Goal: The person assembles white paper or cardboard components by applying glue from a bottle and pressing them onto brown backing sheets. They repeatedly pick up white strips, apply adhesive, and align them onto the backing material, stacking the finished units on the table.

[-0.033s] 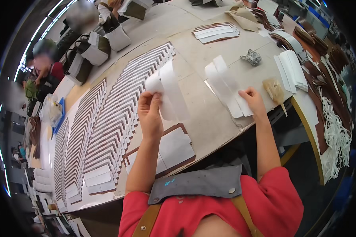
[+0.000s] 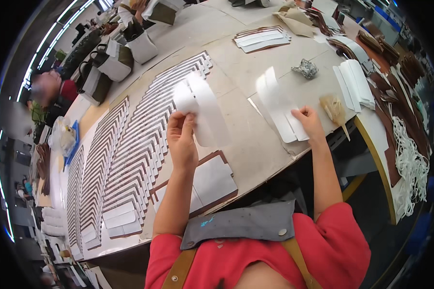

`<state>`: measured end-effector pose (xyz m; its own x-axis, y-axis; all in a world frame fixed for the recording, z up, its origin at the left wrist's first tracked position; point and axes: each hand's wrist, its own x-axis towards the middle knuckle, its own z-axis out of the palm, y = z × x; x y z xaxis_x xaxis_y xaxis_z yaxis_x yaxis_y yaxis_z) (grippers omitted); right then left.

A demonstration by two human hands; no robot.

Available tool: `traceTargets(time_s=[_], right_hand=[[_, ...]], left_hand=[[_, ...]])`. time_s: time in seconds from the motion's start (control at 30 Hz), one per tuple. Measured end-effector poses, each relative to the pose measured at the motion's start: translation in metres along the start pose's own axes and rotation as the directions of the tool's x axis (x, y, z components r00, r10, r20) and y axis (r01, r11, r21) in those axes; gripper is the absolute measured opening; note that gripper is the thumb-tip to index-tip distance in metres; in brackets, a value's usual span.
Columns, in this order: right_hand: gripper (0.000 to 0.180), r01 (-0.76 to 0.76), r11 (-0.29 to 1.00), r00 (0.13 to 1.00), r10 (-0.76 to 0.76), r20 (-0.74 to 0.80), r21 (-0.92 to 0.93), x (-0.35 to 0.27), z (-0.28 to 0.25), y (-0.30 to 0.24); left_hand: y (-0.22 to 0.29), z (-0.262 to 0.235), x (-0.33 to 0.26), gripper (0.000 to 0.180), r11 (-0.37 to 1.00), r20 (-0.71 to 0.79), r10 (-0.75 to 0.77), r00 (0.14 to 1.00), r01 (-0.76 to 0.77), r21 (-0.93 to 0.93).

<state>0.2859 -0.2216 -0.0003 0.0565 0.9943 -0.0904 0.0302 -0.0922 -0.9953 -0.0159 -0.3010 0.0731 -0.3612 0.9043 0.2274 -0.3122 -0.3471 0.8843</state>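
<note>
My left hand (image 2: 182, 137) is closed, thumb against fingers, on a thin white sheet (image 2: 210, 113) that curls over above the table. Further right, my right hand (image 2: 309, 126) pinches the near end of another white sheet (image 2: 278, 106), with a long line or slit down its middle. Light glares off the far ends of both sheets. Beneath my left forearm lies a brown piece (image 2: 216, 180) topped with pale grey-white panels. Left of it, long overlapping rows of white-and-brown pieces (image 2: 132, 149) fan across the table.
White-and-olive bags (image 2: 115, 62) stand along the far left edge. A crumpled silvery lump (image 2: 306, 69), a tan piping bag-like cone (image 2: 333, 108) and white strips (image 2: 354, 86) lie to the right. White cords (image 2: 410, 164) hang beyond. Another person (image 2: 48, 89) is at far left.
The sheet in my right hand has shifted, its far end now narrower and brighter with glare. The left sheet's curl has tilted slightly. Both hands stay nearly in place.
</note>
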Motion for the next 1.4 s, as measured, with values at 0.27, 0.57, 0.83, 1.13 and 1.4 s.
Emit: traceTargets(time_s=[0.27,0.57,0.83,1.13,1.4], right_hand=[[0.016,-0.028,0.998,0.988,0.019,0.151,0.059,0.000,0.009,-0.003],[0.015,-0.060,0.956,0.942,-0.041,0.334,0.287,-0.020,0.006,-0.020],[0.015,-0.104,0.898,0.883,-0.114,0.456,0.427,-0.035,0.023,-0.028],[0.014,-0.030,0.946,0.921,-0.099,0.378,0.323,-0.028,0.020,-0.021],[0.011,0.090,0.991,0.986,-0.076,0.146,-0.095,0.009,-0.008,0.002]], left_hand=[[-0.062,-0.010,-0.026,0.036,0.784,0.062,-0.535,0.843,0.468,0.407],[-0.040,0.014,-0.023,0.041,0.287,0.216,-0.346,0.913,-0.117,0.951],[-0.062,0.061,-0.016,0.027,0.846,0.255,-0.433,0.865,0.292,0.445],[-0.047,0.068,-0.017,0.022,0.936,0.260,-0.142,0.955,0.043,0.350],[0.054,0.067,-0.003,0.021,0.819,0.097,0.573,0.814,-0.571,-0.049]])
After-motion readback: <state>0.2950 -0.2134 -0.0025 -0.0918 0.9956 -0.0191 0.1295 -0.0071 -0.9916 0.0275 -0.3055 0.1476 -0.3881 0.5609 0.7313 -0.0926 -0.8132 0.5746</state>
